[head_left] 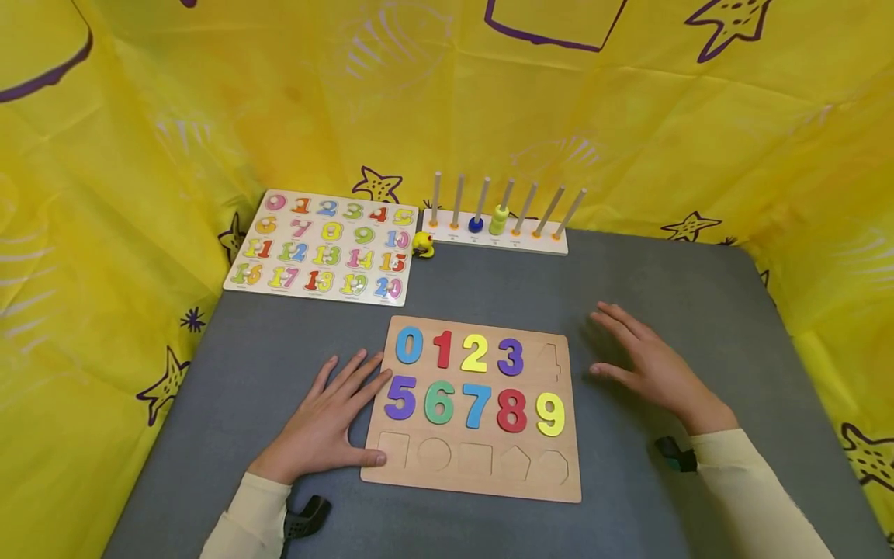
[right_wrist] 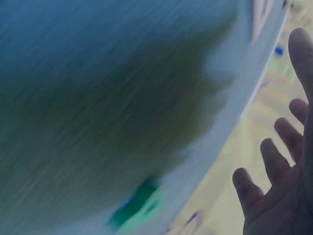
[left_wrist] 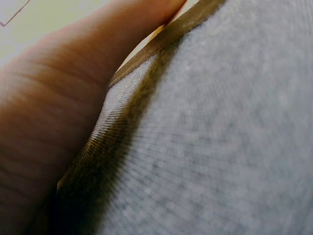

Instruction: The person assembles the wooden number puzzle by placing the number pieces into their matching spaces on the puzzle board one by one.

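Note:
A wooden number puzzle board (head_left: pixel 482 485) lies on the table with coloured digits in its upper two rows. The slot (head_left: pixel 552 362) shaped like a 4 shows bare wood, as do the shape outlines in the bottom row. My left hand (head_left: pixel 324 427) rests at the board's left edge, fingers spread, the thumb on the lower left corner. To the right of the board, my right hand (head_left: pixel 660 376) is held over the table with fingers extended and nothing in it. A blurred green piece (right_wrist: pixel 137 205) with a hole lies on the table in the right wrist view.
Behind the board on the left lies a second number puzzle (head_left: pixel 317 299) filled with pieces. A counting rack (head_left: pixel 517 242) with upright pegs and a few beads stands at the back. Beside it sits a small yellow toy (head_left: pixel 422 244). Yellow printed cloth (head_left: pixel 447 93) encloses the table.

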The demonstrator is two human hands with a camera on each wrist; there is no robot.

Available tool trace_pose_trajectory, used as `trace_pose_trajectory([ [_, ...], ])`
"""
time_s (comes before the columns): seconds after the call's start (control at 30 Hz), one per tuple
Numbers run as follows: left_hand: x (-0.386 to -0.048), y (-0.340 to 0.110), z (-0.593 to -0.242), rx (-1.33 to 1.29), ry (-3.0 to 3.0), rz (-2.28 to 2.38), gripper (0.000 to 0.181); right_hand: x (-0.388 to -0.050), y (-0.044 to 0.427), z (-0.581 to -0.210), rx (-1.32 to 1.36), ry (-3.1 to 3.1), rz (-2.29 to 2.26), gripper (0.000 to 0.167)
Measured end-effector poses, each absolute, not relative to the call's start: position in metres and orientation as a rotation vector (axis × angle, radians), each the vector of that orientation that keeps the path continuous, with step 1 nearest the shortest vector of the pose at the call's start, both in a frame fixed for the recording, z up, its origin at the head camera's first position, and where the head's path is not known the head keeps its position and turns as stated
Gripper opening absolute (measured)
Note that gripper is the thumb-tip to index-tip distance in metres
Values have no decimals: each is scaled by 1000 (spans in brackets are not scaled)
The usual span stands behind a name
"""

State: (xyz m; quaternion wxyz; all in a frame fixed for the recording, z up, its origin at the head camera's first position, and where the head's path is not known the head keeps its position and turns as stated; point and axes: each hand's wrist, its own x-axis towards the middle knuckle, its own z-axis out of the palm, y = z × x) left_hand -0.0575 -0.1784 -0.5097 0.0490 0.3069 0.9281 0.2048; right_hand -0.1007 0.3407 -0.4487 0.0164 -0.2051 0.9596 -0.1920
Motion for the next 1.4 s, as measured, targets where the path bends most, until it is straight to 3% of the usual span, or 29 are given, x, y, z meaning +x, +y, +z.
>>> trace_pose_trajectory([
  [0.2, -58, -179, -508, 940, 2820, 637, 120, -84, 391, -458, -462, 2935, -714, 82],
  [0.43, -58, -179, -509, 941, 2820, 631, 120, -70, 419, -465, -417, 2886, -761, 77],
  [1.4, -58, -179, -511, 945, 2839, 625, 121, -57, 437, -473, -450, 2980, -706, 64],
])
